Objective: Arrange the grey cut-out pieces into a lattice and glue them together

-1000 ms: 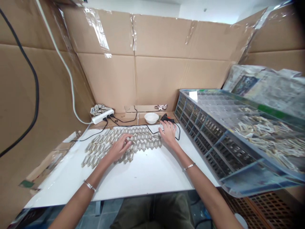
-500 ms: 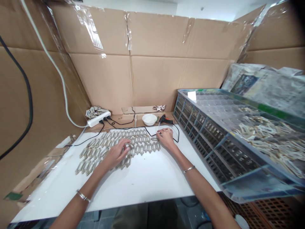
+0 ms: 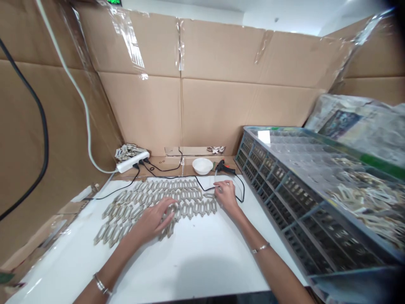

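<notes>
OK, L hand [image 3: 151, 219] over the rows, R hand [image 3: 226, 193] at the odd link

L hand: thumb & fingers apart, low over the pale links [image 3: 190, 208], w/ rows running out both sides of it. R hand: fingers bent, tips right by a loose link [image 3: 209, 195] just to their left; can't tell if they're pinching it or only touching. For a tidy job, I'd nudge that one flat w/ light fingertips, square it to its neighbours & use L hand only as a soft stop, b/c a heavy palm could skew several rows at once.

Surface: white tabletop [image 3: 205, 257], bare on the near side of both hands. Just beyond R hand: glue gun [image 3: 227, 169], its black cord [image 3: 244, 190] looping round to the hand's right, so mind the wrist; white bowl [image 3: 202, 166] beyond & a bit left. Power strip [image 3: 133, 162] is far L, past L hand. Big crate [image 3: 294, 211] w/ more pieces fills the R side. Cardboard walls [image 3: 215, 114] box in the bench, pale ceiling above
</notes>
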Tool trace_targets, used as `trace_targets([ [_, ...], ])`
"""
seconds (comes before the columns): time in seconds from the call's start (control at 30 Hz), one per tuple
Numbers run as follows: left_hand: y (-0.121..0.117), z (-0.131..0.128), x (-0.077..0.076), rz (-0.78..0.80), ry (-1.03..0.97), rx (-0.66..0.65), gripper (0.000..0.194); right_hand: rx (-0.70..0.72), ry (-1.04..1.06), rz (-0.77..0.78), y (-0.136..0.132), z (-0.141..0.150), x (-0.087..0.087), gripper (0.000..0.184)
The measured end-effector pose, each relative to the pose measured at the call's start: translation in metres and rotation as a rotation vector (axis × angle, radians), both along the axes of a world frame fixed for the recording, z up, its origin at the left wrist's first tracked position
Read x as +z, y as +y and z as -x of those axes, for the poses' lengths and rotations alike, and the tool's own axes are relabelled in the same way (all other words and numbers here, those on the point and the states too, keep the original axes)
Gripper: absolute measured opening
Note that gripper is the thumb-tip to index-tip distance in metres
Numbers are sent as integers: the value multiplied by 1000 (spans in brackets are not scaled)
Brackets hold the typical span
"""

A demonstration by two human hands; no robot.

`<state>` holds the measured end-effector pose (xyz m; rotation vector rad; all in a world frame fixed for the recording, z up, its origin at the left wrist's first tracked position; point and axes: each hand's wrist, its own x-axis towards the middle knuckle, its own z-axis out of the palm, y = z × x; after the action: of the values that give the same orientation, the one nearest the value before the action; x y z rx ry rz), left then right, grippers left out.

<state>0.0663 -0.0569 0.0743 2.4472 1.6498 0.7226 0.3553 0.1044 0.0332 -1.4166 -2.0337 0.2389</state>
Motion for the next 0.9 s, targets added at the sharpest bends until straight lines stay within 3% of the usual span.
trace_targets([
  [0.33, -1, 3, -1, 6, 22, -27, 37, 4, 442, 204, -2, -4, 10, 31],
  [0.43, 1, 7, -3, -33, 7, 11, 36, -19, 514, 156, -5, -6, 14, 27],
  [0.6, 7, 12, -8, -87, -91, 217, 27, -126, 457, 102, -7, -13, 8, 38],
  [0.73, 13, 27, -4, 14, -232, 404, 42, -154, 519, 54, -6, -16, 6, 13],
  [0.8, 20, 39, 2, 28, -201, 436, 45, -152, 602, 70, -7, -16, 8, 36],
  [0.9, 40, 58, 11, 50, -101, 408, 33, -114, 736, 168, -8, -15, 10, 64],
])
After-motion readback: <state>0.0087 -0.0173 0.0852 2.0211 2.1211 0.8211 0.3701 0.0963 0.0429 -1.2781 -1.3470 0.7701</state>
